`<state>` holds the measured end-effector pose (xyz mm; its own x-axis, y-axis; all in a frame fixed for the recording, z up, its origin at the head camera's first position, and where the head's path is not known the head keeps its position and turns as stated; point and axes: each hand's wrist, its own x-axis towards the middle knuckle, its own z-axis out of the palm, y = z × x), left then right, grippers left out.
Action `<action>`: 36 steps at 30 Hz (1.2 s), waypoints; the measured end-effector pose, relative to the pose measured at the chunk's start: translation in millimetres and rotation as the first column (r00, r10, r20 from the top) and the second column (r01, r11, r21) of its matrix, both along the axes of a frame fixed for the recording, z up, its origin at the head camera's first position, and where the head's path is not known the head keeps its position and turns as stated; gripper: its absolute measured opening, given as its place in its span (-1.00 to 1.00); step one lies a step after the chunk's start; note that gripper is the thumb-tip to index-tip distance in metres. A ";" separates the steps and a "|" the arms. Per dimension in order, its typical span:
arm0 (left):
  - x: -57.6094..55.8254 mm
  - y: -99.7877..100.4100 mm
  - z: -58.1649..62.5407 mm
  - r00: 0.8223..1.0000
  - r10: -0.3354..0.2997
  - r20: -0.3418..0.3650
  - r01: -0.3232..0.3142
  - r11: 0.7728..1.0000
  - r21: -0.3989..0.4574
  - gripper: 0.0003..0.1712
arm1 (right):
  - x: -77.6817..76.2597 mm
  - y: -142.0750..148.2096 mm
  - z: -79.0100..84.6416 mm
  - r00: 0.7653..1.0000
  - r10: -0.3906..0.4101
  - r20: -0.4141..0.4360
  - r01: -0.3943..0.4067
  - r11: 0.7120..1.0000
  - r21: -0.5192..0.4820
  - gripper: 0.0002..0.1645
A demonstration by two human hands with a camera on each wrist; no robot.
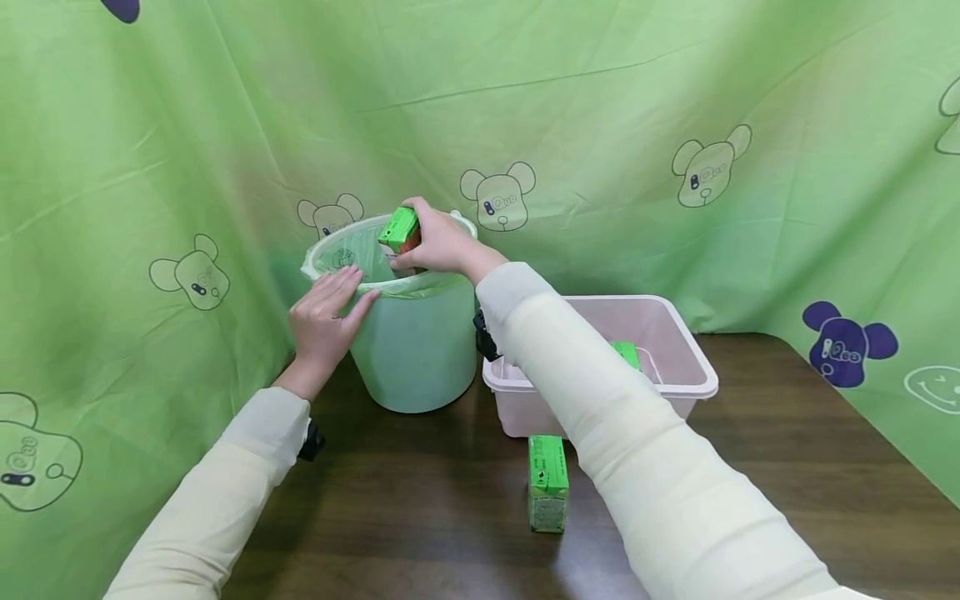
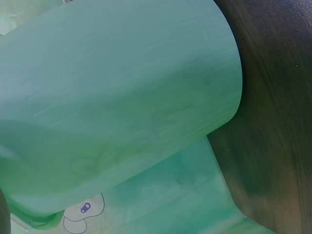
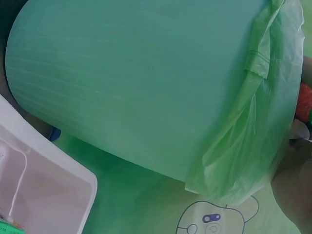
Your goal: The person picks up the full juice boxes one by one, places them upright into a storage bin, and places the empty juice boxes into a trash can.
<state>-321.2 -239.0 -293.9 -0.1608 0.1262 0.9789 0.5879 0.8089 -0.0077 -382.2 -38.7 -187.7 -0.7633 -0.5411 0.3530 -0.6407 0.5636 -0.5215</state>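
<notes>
In the head view my right hand (image 1: 442, 242) grips a green-topped drink carton (image 1: 400, 229) by its sides. The carton is inside the rim of a pale green trash bin (image 1: 416, 350), its lower part hidden by the bin wall. A thin green bag (image 3: 239, 131) lines the bin and folds over its edge. My left hand (image 1: 326, 317) rests on the near left part of the rim, fingers reaching over it. In the right wrist view a red side of the carton (image 3: 303, 102) peeks out past the bag.
A pale pink basin (image 1: 690, 350) stands right of the bin with a green-topped carton (image 1: 626, 353) in it, partly behind my right sleeve. Another carton (image 1: 547, 483) stands upright on the brown wooden table (image 1: 420, 500). A green cloth with mouse figures (image 1: 600, 100) hangs behind.
</notes>
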 end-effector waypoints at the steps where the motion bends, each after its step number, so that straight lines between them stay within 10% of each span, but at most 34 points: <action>1: -0.4 -0.1 -0.1 1.000 -0.003 0.000 0.003 1.000 0.002 -0.60 | 0.2 0.0 0.2 1.000 -0.002 0.001 0.002 1.000 0.004 0.04; 36: -1.0 2.8 1.8 1.000 -0.013 -0.003 0.013 1.000 -0.005 -0.60 | 1.2 15.7 -0.9 1.000 -0.013 0.025 0.012 0.999 0.034 0.02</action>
<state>-322.2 -236.2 -292.0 -0.1561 0.1331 0.9787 0.5981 0.8013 -0.0136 -381.1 -23.0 -188.6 -0.7785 -0.5428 0.3152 -0.6203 0.5889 -0.5180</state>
